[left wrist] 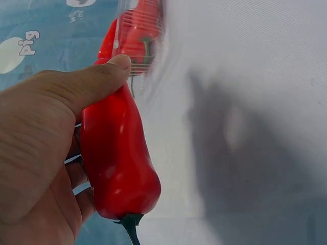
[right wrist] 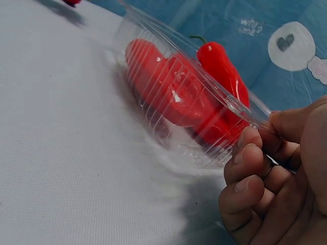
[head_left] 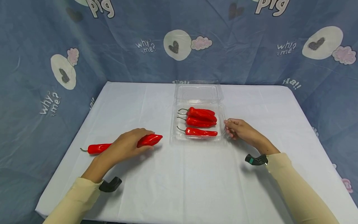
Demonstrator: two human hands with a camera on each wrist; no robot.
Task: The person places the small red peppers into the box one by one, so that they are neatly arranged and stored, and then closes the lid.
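A long red chili pepper (left wrist: 120, 158) with a green stem is gripped in my left hand (head_left: 127, 144). The thumb lies over the pepper and the fingers wrap behind it. In the head view its tip points right, and the hand covers its middle. At the centre of the table stands a clear plastic clamshell box (head_left: 173, 133) with its lid (head_left: 199, 92) open toward the back. Several red peppers (head_left: 201, 131) lie in it, stems to the left. My right hand (head_left: 241, 130) pinches the box's right rim between thumb and forefinger, its other fingers curled.
A white cloth (head_left: 209, 183) covers the table. Blue printed fabric (head_left: 237, 53) hangs behind and along both sides. Dark bands (head_left: 110, 184) sit at both wrists.
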